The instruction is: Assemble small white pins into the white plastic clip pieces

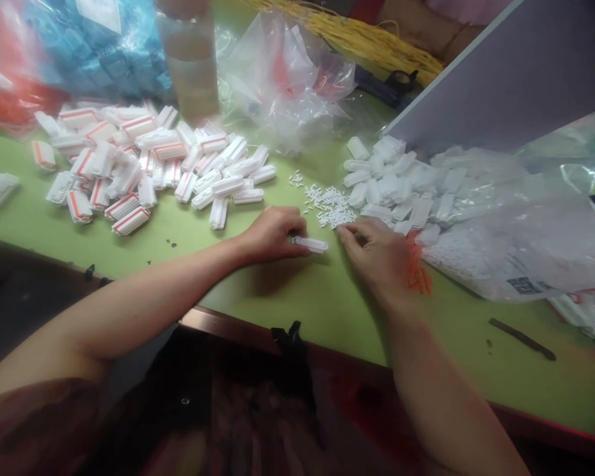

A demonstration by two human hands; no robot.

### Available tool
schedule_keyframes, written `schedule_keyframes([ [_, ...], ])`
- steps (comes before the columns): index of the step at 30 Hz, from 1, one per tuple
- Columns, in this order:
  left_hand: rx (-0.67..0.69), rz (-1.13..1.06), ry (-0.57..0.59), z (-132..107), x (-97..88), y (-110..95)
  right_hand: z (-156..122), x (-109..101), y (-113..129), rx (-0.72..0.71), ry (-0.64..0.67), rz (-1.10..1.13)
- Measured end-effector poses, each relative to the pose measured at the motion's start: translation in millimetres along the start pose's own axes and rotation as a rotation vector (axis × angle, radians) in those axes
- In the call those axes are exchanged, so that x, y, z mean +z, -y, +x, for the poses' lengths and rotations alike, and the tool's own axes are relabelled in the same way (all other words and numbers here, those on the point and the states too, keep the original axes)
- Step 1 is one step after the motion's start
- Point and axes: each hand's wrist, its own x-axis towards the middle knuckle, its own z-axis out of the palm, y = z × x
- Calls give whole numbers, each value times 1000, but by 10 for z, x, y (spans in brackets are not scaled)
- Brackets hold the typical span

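My left hand [276, 235] grips a white plastic connector housing [311, 244] whose ribbed end sticks out from the fingers towards the right. Beside it, the thumb and forefinger of my right hand [371, 248] are pinched together at the lower edge of a heap of tiny white plastic pins [333, 203]. Whatever lies between those fingertips is too small to make out. White connector housings [389, 165] are piled behind my right hand. Several orange plastic pieces [417, 268] lie against its outer side.
At left spreads a heap of white housings, many with orange strips [129, 152]. Behind stand a bag of blue parts [104, 53], a bottle [188, 66] and clear plastic bags [287, 79]. Yellow wires [347, 33], a grey panel [515, 79] and a dark flat tool [521, 338] are further right.
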Motion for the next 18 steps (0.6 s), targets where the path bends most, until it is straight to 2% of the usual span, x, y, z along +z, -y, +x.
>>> schedule_keyframes([
  [3,9,2,2,2,-1,-1,49,34,52,-2,0,-57],
  [9,19,3,3,1,0,6,14,-132,22,-1,217,41],
  [14,14,2,0,-2,-9,-5,-24,-181,7,26,210,68],
  [18,13,1,2,-1,-7,-4,-23,-162,47,-26,230,15],
])
